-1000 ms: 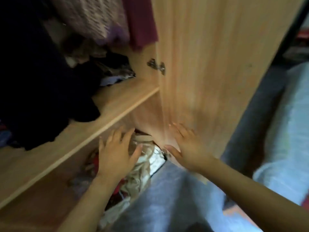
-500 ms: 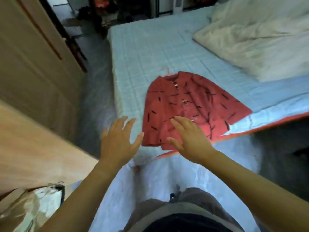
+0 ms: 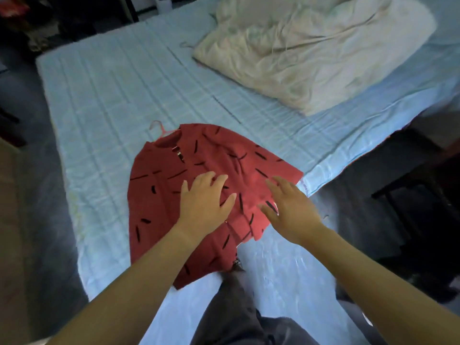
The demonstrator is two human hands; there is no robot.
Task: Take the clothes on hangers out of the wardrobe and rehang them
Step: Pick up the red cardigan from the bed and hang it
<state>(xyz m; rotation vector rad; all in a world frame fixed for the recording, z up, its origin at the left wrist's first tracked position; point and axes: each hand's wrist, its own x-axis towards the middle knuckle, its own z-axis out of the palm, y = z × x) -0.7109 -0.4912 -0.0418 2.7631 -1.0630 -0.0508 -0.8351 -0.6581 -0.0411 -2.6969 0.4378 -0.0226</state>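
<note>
Your left hand is spread wide, fingers straight, holding nothing, over the middle of the red top. The top lies flat on the bed, close to the bed's near edge, with its lower hem reaching that edge. Whether your palm presses the cloth or hangs just above it cannot be told. Your right hand is wide open too and grips nothing. Its fingers fan out above the part of the top nearest the bed's near corner. The top is marked with short black dashes and sits on a pink hanger, whose hook pokes out of the collar toward the middle of the bed. A crumpled cream quilt is heaped on the bed's far side, well apart from the top. Your leg in grey trousers shows at the bed's near edge, right by the top's hem.
</note>
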